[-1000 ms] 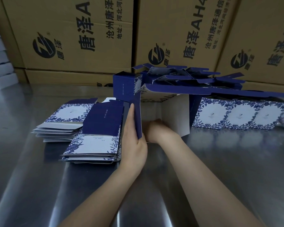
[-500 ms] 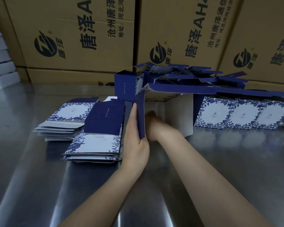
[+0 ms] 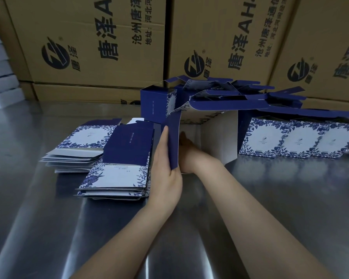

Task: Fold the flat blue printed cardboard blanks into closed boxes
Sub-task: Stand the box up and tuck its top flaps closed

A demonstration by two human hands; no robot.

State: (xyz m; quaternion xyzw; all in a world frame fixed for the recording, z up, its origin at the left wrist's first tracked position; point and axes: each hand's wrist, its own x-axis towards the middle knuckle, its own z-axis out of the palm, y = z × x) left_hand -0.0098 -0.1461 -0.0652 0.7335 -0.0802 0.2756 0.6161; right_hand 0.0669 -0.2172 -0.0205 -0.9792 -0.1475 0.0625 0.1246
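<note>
The half-erected blue floral-printed cardboard box (image 3: 220, 141) has its open end facing the person and a white interior, and it encloses the right hand (image 3: 187, 156). The left hand (image 3: 165, 172) pinches the box's dark blue left wall, fingers straight. Finger position of the right hand cannot be determined.

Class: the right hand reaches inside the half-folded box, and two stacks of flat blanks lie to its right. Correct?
No. The head view shows both stacks of flat blanks left of the left hand; the right hand does reach inside the half-folded box.
</note>
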